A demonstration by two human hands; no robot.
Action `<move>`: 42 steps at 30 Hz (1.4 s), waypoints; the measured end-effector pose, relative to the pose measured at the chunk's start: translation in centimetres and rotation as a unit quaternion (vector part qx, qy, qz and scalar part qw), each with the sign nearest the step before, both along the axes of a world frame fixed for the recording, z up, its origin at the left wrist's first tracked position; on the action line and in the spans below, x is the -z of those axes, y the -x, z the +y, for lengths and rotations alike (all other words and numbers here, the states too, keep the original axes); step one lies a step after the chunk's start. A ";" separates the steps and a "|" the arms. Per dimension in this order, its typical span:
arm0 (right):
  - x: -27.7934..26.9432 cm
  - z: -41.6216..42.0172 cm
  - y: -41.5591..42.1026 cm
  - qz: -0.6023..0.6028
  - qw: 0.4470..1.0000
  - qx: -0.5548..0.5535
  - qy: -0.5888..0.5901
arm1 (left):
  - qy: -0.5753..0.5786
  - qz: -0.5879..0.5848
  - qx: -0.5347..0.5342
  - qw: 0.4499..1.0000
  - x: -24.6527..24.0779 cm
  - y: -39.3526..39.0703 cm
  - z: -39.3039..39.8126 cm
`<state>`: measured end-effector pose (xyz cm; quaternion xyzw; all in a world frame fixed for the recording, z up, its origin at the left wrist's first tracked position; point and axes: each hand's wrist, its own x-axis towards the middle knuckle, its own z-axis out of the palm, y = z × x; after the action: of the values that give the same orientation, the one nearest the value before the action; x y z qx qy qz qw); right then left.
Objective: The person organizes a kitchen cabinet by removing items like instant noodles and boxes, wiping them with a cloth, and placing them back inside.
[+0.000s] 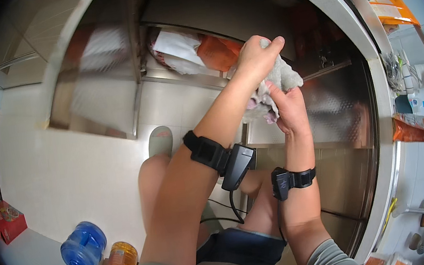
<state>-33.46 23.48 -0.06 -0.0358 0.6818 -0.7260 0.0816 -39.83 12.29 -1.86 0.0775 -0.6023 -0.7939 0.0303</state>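
A crumpled grey-white cloth (284,74) with pinkish patches is bunched between my two hands, in front of an open lower cabinet. My left hand (256,59) grips its upper end, thumb pointing up to the right. Lower down, my right hand (292,108) holds the cloth's near side, the thumb laid against it. Just beyond my left hand, an orange-red bag (218,52) and a white bag (178,49) lie on the cabinet floor. Part of the orange-red bag is hidden by my left hand and forearm.
A cabinet door (98,79) stands swung out at the left. The countertop edge (378,84) curves along the right, with an orange food packet (393,11) above it. A blue water jug (83,249), an oil bottle (121,262) and a red box (5,221) stand at lower left.
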 end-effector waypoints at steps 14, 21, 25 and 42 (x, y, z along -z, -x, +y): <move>6.0 11.6 8.9 -0.041 0.756 0.121 -0.642 | 0.000 0.149 0.225 0.963 1.0 19.1 12.0; 5.6 13.4 9.3 -0.067 0.761 0.116 -0.635 | -0.064 0.015 0.248 0.967 0.4 22.6 18.1; 5.0 13.3 8.6 -0.062 0.775 0.106 -0.620 | -0.092 -0.012 0.219 0.971 1.0 23.9 18.7; 4.1 12.2 8.4 -0.030 0.827 0.114 -0.549 | -0.201 -0.024 0.102 0.974 1.2 26.9 14.0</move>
<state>-41.90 35.71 -4.20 0.1153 0.9644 -0.2367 0.0248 -66.70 26.25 -3.10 0.0392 -0.4354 -0.8957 -0.0810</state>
